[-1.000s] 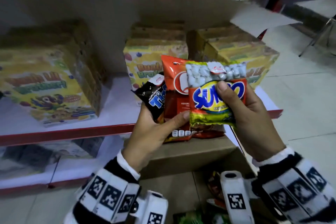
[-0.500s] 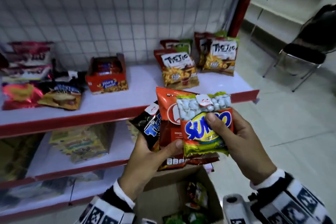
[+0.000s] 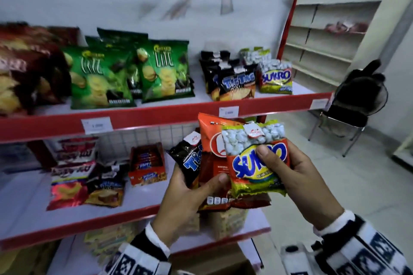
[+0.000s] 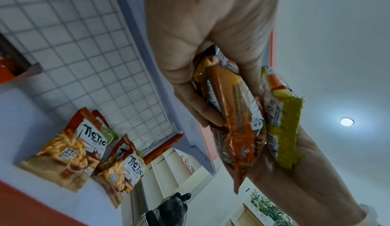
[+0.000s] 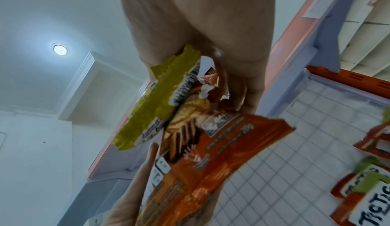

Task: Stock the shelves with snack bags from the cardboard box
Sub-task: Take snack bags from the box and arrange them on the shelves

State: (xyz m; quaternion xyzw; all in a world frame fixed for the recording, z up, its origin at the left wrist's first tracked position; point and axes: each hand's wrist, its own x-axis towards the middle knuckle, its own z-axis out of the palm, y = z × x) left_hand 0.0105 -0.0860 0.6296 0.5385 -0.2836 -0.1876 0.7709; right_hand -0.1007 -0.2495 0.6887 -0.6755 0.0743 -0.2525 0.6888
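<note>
I stand before red-edged shelves (image 3: 156, 118) with white boards and a wire-grid back, white tile floor to my right, a black chair (image 3: 348, 116) near bare cream shelving (image 3: 324, 35). The upper shelf carries green bags (image 3: 98, 78), black Tic Tac bags (image 3: 237, 82) and Sunro bags (image 3: 276, 78); a red carton (image 3: 147, 163) sits on the shelf below.

My left hand (image 3: 181, 203) clamps a black bag (image 3: 190, 163) and an orange bag (image 3: 214, 163), thumb pressed across their fronts. My right hand (image 3: 292, 176) pinches the Sunro bag (image 3: 252, 163) I hold, thumb on its face, fingers behind. All three stand upright in front of the middle shelf, long axes vertical, tops up, fronts toward me, overlapping. The box (image 3: 214, 261) sits below my wrists.
</note>
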